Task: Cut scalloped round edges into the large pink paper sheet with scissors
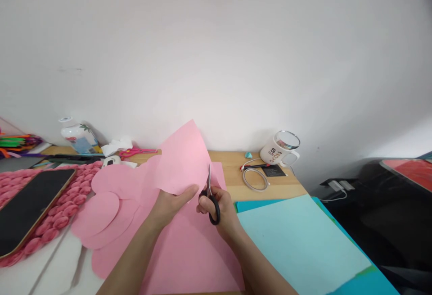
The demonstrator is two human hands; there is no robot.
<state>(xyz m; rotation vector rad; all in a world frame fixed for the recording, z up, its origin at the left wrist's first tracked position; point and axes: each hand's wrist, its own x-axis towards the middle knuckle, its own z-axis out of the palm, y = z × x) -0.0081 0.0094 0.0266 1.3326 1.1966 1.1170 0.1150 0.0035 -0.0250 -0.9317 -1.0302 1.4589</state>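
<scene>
A sheet of pink paper (184,157) is held up above the table, gripped at its lower edge by my left hand (173,205), thumb on top. My right hand (219,207) has its fingers through the black handles of a pair of scissors (214,209). The blades point up and lie at the right edge of the raised sheet. Beneath both hands lies a larger pink sheet (192,250). Several rounded pink paper cutouts (101,211) overlap to the left of my left hand.
A phone (33,205) rests on a pink braided mat (60,214) at left. Behind are a white bottle (79,135), pink scissors (135,152) and crumpled tissue (117,146). A mug (278,151), a coiled cable (254,180) and light blue sheets (297,241) sit at right.
</scene>
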